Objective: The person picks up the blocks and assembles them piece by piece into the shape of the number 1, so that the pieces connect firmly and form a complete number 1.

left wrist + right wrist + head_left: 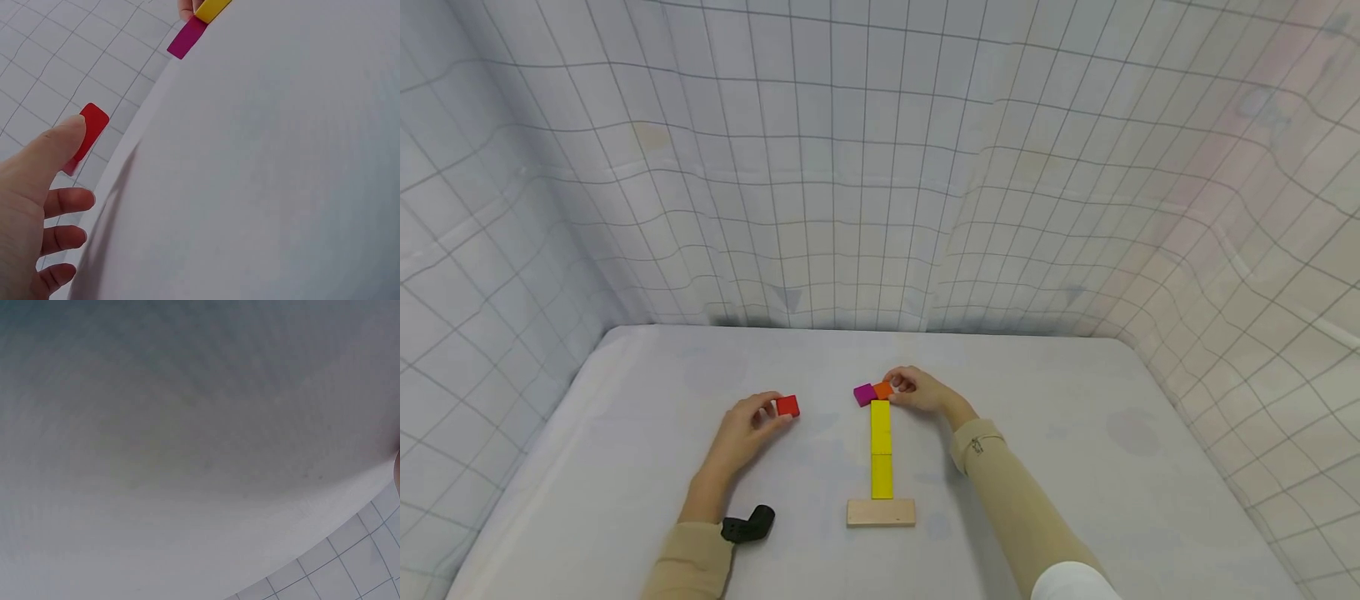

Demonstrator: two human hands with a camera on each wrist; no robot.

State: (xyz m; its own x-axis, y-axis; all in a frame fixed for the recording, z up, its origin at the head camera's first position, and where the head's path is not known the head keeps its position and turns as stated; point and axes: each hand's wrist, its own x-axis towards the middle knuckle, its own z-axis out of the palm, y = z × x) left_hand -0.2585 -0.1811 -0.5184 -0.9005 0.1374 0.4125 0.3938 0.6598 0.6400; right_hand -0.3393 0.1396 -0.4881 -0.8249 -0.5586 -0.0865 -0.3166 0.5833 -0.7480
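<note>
My left hand (747,429) pinches a red block (787,406) between thumb and fingers, left of the other blocks. In the left wrist view the thumb lies along the red block (94,128), while the lower fingers are loosely bent. My right hand (919,390) pinches an orange block (882,390) at its right side. That block meets a magenta block (864,394) on its left, just beyond the far end of a yellow block (881,427). A second yellow block (882,477) continues the line toward me. The right wrist view catches only a sliver of hand (397,475).
A plain wooden plank (881,512) lies crosswise at the near end of the yellow line. White cloth covers the table (1060,467). Grid-patterned curtains (865,192) surround it at the back and sides. A black device (748,525) sits at my left wrist.
</note>
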